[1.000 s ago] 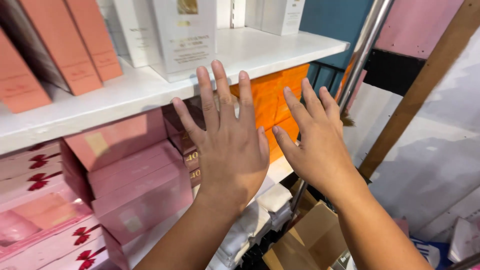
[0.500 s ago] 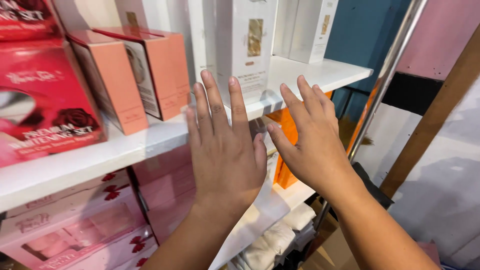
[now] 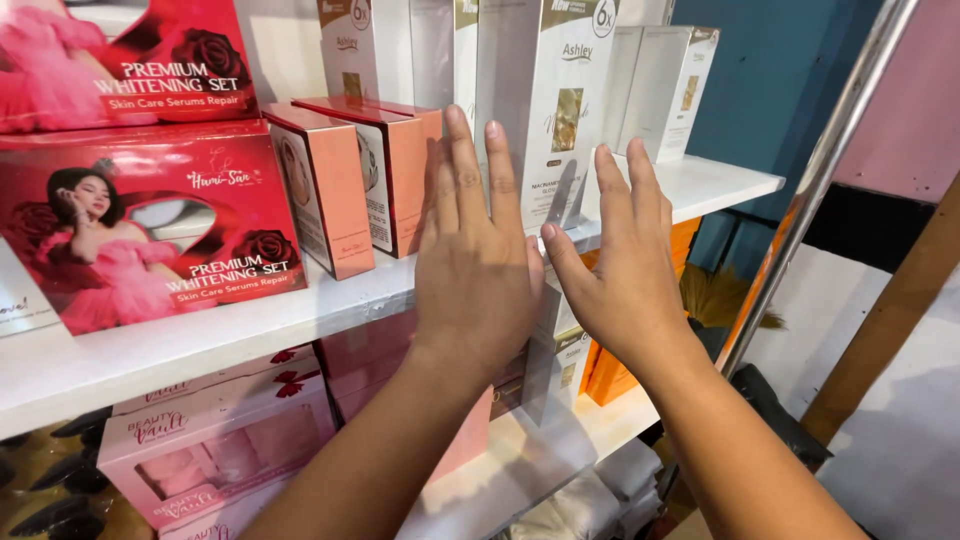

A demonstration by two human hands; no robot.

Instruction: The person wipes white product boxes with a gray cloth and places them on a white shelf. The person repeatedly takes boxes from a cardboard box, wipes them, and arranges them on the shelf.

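Observation:
My left hand (image 3: 473, 262) is raised flat, fingers straight up and together, in front of the white shelf board (image 3: 250, 325). Beside it my right hand (image 3: 622, 275) is also held flat with its thumb out toward the left one. Neither holds anything. Just behind the left fingertips stand two salmon-pink cartons (image 3: 355, 185). A tall white carton with a gold panel (image 3: 550, 105) rises behind the gap between the hands. The hands hide part of the shelf edge and the boxes below it.
Large red gift boxes (image 3: 150, 225) sit on the shelf at left, stacked two high. Pink boxes with red bows (image 3: 215, 435) fill the lower shelf. An orange box (image 3: 612, 375) stands lower right. A slanted metal pole (image 3: 815, 180) and wooden beam (image 3: 890, 320) cross the right side.
The view has risen from the lower pink boxes to the upper shelf. Both hands stayed flat and side by side, now in front of the shelf edge and white cartons.

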